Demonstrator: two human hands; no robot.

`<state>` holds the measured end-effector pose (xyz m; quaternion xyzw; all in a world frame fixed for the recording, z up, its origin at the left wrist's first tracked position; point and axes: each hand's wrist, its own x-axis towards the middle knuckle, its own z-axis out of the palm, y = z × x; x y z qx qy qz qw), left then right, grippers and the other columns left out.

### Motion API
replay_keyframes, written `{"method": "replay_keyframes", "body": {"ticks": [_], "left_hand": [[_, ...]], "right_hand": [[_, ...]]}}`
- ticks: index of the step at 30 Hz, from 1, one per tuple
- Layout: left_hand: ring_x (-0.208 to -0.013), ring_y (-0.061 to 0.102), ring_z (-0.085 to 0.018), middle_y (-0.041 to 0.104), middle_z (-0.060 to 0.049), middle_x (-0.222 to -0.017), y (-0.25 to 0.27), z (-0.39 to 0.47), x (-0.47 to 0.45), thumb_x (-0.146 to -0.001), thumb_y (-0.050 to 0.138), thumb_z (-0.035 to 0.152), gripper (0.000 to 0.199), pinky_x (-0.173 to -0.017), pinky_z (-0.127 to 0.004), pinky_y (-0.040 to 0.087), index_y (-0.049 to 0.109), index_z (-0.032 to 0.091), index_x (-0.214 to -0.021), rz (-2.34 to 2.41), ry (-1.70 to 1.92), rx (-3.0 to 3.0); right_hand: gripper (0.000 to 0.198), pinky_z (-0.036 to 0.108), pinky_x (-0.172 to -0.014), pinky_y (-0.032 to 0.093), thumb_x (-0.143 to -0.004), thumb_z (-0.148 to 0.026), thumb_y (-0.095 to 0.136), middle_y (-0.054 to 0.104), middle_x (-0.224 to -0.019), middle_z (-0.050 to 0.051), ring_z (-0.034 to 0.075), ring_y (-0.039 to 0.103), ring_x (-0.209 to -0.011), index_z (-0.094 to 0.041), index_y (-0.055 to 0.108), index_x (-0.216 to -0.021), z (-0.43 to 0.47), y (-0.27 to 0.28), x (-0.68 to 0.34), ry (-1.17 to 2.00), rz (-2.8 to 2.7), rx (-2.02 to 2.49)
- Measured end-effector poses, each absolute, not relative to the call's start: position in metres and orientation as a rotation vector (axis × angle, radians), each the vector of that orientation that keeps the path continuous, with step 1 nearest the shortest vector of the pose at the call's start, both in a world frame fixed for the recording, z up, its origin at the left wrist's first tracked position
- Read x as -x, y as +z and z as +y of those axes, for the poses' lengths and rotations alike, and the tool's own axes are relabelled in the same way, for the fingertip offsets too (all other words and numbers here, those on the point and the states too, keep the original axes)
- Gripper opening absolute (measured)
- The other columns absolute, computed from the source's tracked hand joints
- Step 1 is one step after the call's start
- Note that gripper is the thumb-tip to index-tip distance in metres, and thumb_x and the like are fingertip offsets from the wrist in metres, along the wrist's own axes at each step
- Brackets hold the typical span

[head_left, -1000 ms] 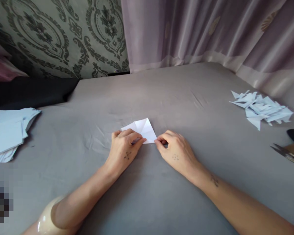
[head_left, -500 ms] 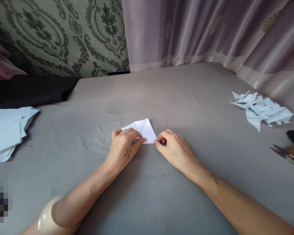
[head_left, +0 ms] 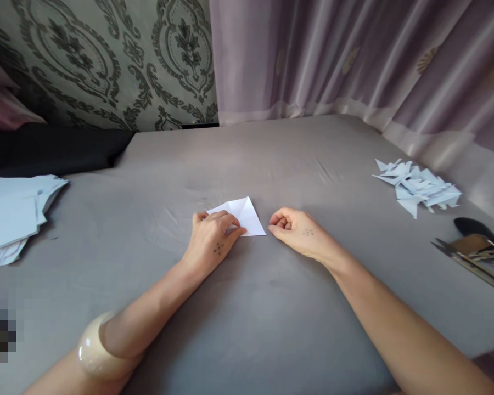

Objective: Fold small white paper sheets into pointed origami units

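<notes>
A folded white sheet of paper (head_left: 250,218) lies on the grey cloth, with a pointed corner toward the right and creases across its top. My left hand (head_left: 214,233) holds it down from the left, thumb and fingers closed on its lower edge and hiding its left part. Just off the right corner is my right hand (head_left: 296,229), its fingers curled in toward the thumb. Nothing shows in that hand, and a small gap separates it from the paper.
A stack of white paper (head_left: 12,214) sits at the left, near a black cloth (head_left: 57,148). At the right lie a heap of folded white paper pieces (head_left: 424,186) and scissors (head_left: 469,263) among other tools. Curtains (head_left: 313,60) hang behind the grey surface (head_left: 247,318).
My right hand has let go of the paper's right corner and drawn off slightly to the right. My left hand stays on the paper. The view has turned a little to the right.
</notes>
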<state>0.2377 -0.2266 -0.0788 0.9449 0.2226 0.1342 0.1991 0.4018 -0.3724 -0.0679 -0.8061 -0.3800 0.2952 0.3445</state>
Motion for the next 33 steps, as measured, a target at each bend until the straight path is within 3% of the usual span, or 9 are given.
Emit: {"method": "replay_keyframes", "body": {"ticks": [7, 16, 22, 33], "left_hand": [[-0.079, 0.064, -0.020, 0.071, -0.001, -0.085, -0.084, -0.225, -0.236, -0.087, 0.059, 0.032, 0.014, -0.086, -0.041, 0.030, 0.065, 0.022, -0.080, 0.584, 0.451, -2.677], [-0.078, 0.063, -0.019, 0.071, -0.002, -0.085, -0.084, -0.231, -0.232, -0.085, 0.062, 0.038, 0.016, -0.088, -0.043, 0.031, 0.067, 0.022, -0.082, 0.547, 0.556, -2.683], [-0.078, 0.063, -0.017, 0.071, -0.001, -0.089, -0.078, -0.237, -0.224, -0.091, 0.056, 0.029, 0.016, -0.090, -0.044, 0.029, 0.070, 0.026, -0.084, 0.368, 0.627, -2.817], [-0.076, 0.061, -0.016, 0.071, -0.002, -0.092, -0.071, -0.243, -0.228, -0.097, 0.043, 0.026, 0.028, -0.091, -0.043, 0.031, 0.069, 0.023, -0.086, 0.265, 0.563, -2.937]], "right_hand": [[0.017, 0.024, -0.067, 0.047, -0.084, -0.025, 0.054, 0.069, -0.083, -0.001, 0.011, 0.061, -0.070, -0.023, 0.069, -0.092, -0.369, -0.069, -0.385, 0.564, -1.037, 1.908], [0.017, 0.025, -0.075, 0.047, -0.084, -0.015, 0.054, 0.063, -0.095, 0.000, 0.012, 0.060, -0.082, -0.023, 0.067, -0.090, -0.380, -0.071, -0.382, 0.421, -1.416, 1.996], [0.029, 0.027, -0.074, 0.045, -0.084, -0.007, 0.047, 0.063, -0.097, 0.001, 0.014, 0.057, -0.087, -0.023, 0.069, -0.094, -0.392, -0.060, -0.377, 0.301, -1.654, 2.056], [0.016, 0.029, -0.071, 0.044, -0.088, -0.020, 0.054, 0.064, -0.089, 0.003, 0.017, 0.058, -0.084, -0.023, 0.069, -0.089, -0.389, -0.063, -0.365, 0.166, -1.537, 2.181]]}}
